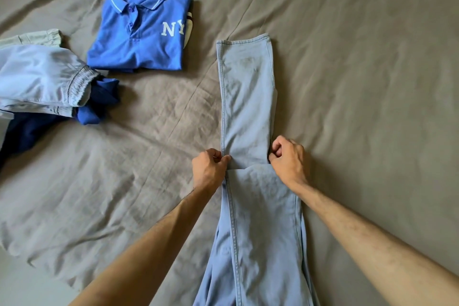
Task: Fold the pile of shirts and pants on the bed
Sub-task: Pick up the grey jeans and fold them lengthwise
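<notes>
The light blue jeans (248,112) are lying long and straight on the bed (360,69), running from the near edge out toward the middle. The legs are stacked one on the other. The left hand (210,169) is pinching the left side of the jeans, and the right hand (289,156) is pinching the right side. Both grips are closed tight on the cloth, about halfway along, where one layer's edge is lying across another.

The jeans look like thick denim. They are probably a bit heavy and a little stiff, but they are still bending easily. They are not slippery and will not break. Holding them at the two side seams, like now, looks like a good place, because the thick seams give the fingers something firm to pinch and keep the layers lined up.

To the far left, a folded blue polo shirt (139,32) with white letters is sitting flat, well apart from the jeans. Nearer on the left, a pile of unfolded clothes (42,87) is waiting, with pale blue pants on top and dark blue cloth under them. Nothing is lying in the way of the jeans. The bed sheet is wrinkly, so the fold may come out a bit bumpy.
</notes>
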`<action>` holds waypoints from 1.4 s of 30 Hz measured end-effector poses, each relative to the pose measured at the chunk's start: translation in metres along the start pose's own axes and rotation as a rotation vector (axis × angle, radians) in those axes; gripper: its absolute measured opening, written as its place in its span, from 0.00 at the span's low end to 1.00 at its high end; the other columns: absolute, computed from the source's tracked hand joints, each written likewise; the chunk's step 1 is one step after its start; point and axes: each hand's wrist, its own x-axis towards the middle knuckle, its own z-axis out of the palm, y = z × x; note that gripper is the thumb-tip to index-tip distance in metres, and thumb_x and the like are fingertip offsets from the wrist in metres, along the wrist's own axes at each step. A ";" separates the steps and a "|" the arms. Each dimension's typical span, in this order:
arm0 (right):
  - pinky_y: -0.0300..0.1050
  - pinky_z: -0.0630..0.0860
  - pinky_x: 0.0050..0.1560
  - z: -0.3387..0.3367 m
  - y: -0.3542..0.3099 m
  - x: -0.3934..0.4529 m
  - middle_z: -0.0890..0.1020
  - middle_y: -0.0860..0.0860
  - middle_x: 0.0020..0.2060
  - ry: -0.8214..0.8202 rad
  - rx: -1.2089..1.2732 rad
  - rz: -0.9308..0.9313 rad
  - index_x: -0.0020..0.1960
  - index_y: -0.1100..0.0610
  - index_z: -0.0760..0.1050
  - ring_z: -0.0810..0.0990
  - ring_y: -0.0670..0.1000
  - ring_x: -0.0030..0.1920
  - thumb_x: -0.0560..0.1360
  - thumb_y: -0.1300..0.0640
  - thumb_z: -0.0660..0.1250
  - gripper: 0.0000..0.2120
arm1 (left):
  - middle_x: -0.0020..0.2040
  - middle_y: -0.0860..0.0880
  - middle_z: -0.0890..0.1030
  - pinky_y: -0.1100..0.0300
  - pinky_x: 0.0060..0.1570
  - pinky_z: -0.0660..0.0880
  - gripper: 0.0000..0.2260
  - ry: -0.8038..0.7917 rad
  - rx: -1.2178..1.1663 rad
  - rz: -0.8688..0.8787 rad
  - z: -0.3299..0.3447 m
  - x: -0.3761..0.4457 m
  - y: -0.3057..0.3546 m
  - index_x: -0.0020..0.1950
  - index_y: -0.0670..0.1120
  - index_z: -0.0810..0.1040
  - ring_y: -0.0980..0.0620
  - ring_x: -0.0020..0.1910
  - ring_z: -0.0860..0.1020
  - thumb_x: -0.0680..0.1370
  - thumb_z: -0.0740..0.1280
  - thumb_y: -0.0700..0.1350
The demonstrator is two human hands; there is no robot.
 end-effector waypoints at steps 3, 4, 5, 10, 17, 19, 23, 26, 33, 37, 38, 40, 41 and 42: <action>0.47 0.71 0.41 0.009 -0.002 -0.006 0.79 0.56 0.45 -0.001 -0.086 -0.050 0.45 0.58 0.79 0.79 0.59 0.46 0.74 0.57 0.70 0.04 | 0.45 0.46 0.86 0.58 0.41 0.83 0.08 0.003 0.012 0.007 0.003 0.002 -0.003 0.51 0.43 0.85 0.52 0.36 0.83 0.80 0.73 0.47; 0.49 0.74 0.44 0.013 -0.002 -0.008 0.79 0.57 0.46 -0.011 -0.091 -0.051 0.45 0.60 0.78 0.80 0.61 0.47 0.74 0.57 0.70 0.06 | 0.45 0.46 0.86 0.57 0.42 0.84 0.08 -0.002 0.004 0.004 0.003 0.002 -0.005 0.52 0.43 0.84 0.52 0.37 0.83 0.80 0.73 0.47; 0.52 0.76 0.46 0.015 -0.002 -0.009 0.79 0.58 0.46 -0.021 -0.084 -0.045 0.45 0.61 0.78 0.79 0.62 0.48 0.75 0.56 0.70 0.07 | 0.45 0.46 0.86 0.57 0.43 0.84 0.08 -0.005 -0.004 0.002 0.003 0.003 -0.006 0.52 0.42 0.84 0.52 0.37 0.83 0.81 0.73 0.47; 0.55 0.80 0.48 0.018 -0.016 -0.012 0.80 0.59 0.47 -0.071 -0.223 -0.053 0.47 0.62 0.77 0.81 0.62 0.48 0.74 0.57 0.69 0.07 | 0.45 0.46 0.86 0.52 0.49 0.85 0.08 -0.003 -0.043 -0.021 0.001 0.003 -0.007 0.51 0.44 0.85 0.50 0.43 0.85 0.80 0.74 0.48; 0.48 0.72 0.41 0.017 -0.040 -0.009 0.79 0.58 0.39 -0.091 -0.266 -0.019 0.36 0.58 0.66 0.82 0.64 0.46 0.74 0.65 0.65 0.11 | 0.43 0.48 0.86 0.51 0.49 0.85 0.07 -0.029 -0.070 -0.026 0.001 0.004 -0.009 0.49 0.45 0.84 0.49 0.44 0.86 0.79 0.74 0.49; 0.46 0.66 0.36 0.015 -0.031 -0.011 0.73 0.55 0.34 -0.049 -0.166 0.003 0.35 0.60 0.68 0.80 0.64 0.42 0.72 0.65 0.65 0.09 | 0.43 0.48 0.86 0.51 0.47 0.85 0.06 -0.041 -0.111 -0.046 -0.001 0.005 -0.011 0.48 0.46 0.85 0.48 0.44 0.86 0.79 0.75 0.48; 0.46 0.67 0.34 0.019 -0.022 -0.017 0.80 0.55 0.41 0.025 -0.059 -0.046 0.41 0.61 0.78 0.79 0.59 0.40 0.73 0.62 0.68 0.04 | 0.44 0.47 0.87 0.53 0.46 0.85 0.06 -0.042 -0.141 -0.058 -0.001 0.004 -0.013 0.48 0.46 0.85 0.48 0.45 0.86 0.78 0.76 0.48; 0.47 0.73 0.38 0.023 -0.023 -0.008 0.83 0.56 0.41 0.069 0.005 0.018 0.41 0.59 0.79 0.81 0.58 0.42 0.75 0.56 0.70 0.07 | 0.44 0.47 0.87 0.56 0.44 0.85 0.06 -0.039 -0.161 -0.059 -0.001 0.004 -0.014 0.48 0.46 0.85 0.50 0.44 0.85 0.78 0.76 0.48; 0.47 0.79 0.48 0.016 -0.022 0.017 0.86 0.55 0.40 -0.018 0.128 0.220 0.41 0.57 0.82 0.82 0.59 0.48 0.73 0.51 0.72 0.09 | 0.40 0.46 0.86 0.48 0.47 0.86 0.06 -0.026 -0.184 -0.104 -0.010 0.009 -0.014 0.45 0.45 0.85 0.48 0.40 0.85 0.77 0.77 0.46; 0.34 0.80 0.44 -0.010 0.013 0.018 0.82 0.47 0.23 0.018 0.285 0.290 0.39 0.56 0.84 0.83 0.41 0.30 0.72 0.55 0.74 0.06 | 0.46 0.37 0.87 0.44 0.45 0.86 0.06 -0.040 -0.254 -0.167 -0.027 0.018 -0.025 0.44 0.42 0.85 0.43 0.41 0.85 0.76 0.78 0.43; 0.34 0.79 0.45 -0.011 0.014 0.017 0.82 0.46 0.23 0.003 0.260 0.264 0.40 0.57 0.84 0.83 0.40 0.30 0.73 0.57 0.73 0.05 | 0.45 0.38 0.86 0.45 0.45 0.86 0.06 -0.045 -0.231 -0.153 -0.027 0.019 -0.026 0.44 0.42 0.85 0.45 0.39 0.84 0.76 0.78 0.43; 0.41 0.81 0.50 -0.008 0.014 0.016 0.84 0.47 0.26 -0.016 0.260 0.238 0.40 0.55 0.83 0.84 0.42 0.31 0.73 0.56 0.73 0.04 | 0.40 0.43 0.85 0.45 0.45 0.86 0.06 -0.037 -0.185 -0.124 -0.023 0.018 -0.024 0.42 0.44 0.84 0.48 0.37 0.82 0.76 0.78 0.44; 0.44 0.83 0.51 -0.006 0.012 0.017 0.84 0.47 0.27 -0.035 0.274 0.240 0.40 0.54 0.83 0.85 0.43 0.32 0.73 0.55 0.73 0.04 | 0.39 0.45 0.84 0.45 0.45 0.86 0.06 -0.033 -0.181 -0.116 -0.022 0.017 -0.023 0.42 0.45 0.84 0.49 0.36 0.82 0.76 0.78 0.44; 0.46 0.83 0.51 -0.007 0.010 0.018 0.85 0.47 0.29 -0.057 0.286 0.249 0.40 0.53 0.83 0.86 0.44 0.32 0.73 0.53 0.72 0.04 | 0.39 0.44 0.84 0.45 0.45 0.86 0.07 -0.039 -0.187 -0.114 -0.022 0.015 -0.023 0.43 0.44 0.84 0.49 0.37 0.82 0.76 0.78 0.45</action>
